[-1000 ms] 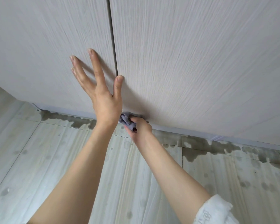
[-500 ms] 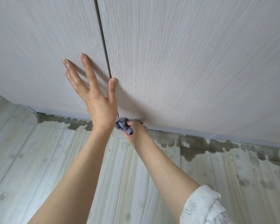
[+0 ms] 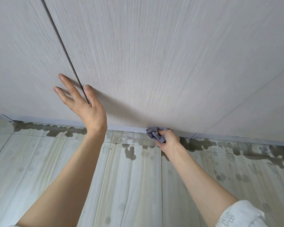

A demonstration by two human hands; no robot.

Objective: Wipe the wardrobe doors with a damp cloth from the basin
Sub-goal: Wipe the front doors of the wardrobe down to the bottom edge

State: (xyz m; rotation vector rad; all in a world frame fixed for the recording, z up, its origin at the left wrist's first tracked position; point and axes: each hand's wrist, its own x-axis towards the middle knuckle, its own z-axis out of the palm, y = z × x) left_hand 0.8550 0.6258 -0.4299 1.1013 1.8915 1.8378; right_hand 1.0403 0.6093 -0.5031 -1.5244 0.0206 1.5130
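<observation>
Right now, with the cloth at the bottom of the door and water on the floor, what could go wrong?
1. The wet patches on the floor tiles lie along the wardrobe base; a foot or knee may slip there.
2. The right hand grips the bunched cloth at the door's bottom edge; it may drip more water.
3. The left hand rests flat across the door gap; fingers could get pinched if a door moves.

Wardrobe doors [image 3: 154, 63] pale grey woodgrain; cloth [image 3: 154, 133] grey-purple; floor [image 3: 129, 185] light streaked tile, dark wet patches; sleeve [image 3: 241, 213] white, printed.
</observation>
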